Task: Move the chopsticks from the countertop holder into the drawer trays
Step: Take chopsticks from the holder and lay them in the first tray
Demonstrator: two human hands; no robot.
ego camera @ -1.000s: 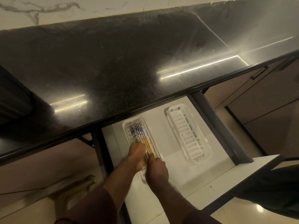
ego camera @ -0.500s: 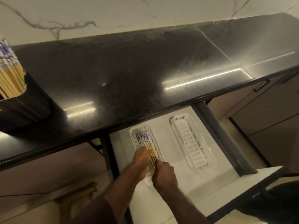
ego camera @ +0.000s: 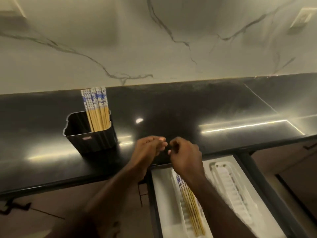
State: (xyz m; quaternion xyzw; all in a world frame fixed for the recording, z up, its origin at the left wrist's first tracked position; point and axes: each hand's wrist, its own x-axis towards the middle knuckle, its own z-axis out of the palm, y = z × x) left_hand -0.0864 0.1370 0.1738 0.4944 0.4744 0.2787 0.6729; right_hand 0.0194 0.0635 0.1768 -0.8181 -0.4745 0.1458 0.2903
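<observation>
Bench [ego camera: 171, 107]: dark polished top under both hands now; half a second ago the hands were down in the drawer, so the work has come back up to bench level.
Drawer [ego camera: 161, 189]: open below and to the near right of the hands, its white lining showing.
Holder [ego camera: 89, 134]: black tub standing on the bench to the left of the left hand, near it but apart; a second ago it was out of sight.
Trays: two white ribbed trays lie side by side in the drawer. The left tray [ego camera: 175, 203] sits under the right forearm; the right tray [ego camera: 229, 191] lies further right and looks bare, though blur hides detail.
Chopsticks in holder [ego camera: 97, 109]: a bunch stands upright against the tub's right wall, blue-and-white tops up. Plenty remain to move.
Chopsticks in tray [ego camera: 190, 208]: a small bundle lies lengthwise in the left tray, patterned ends toward the bench, no longer touched by either hand.
Left hand [ego camera: 147, 148]: above the bench edge, fingers drawn together and loosely curled, grasping nothing.
Right hand [ego camera: 185, 152]: just beside the left, almost touching it, fingers curled in, nothing held as far as the blur allows.
Meaning: one batch looks delivered and released; the next step is likely a reach left to the holder for another bunch.
</observation>
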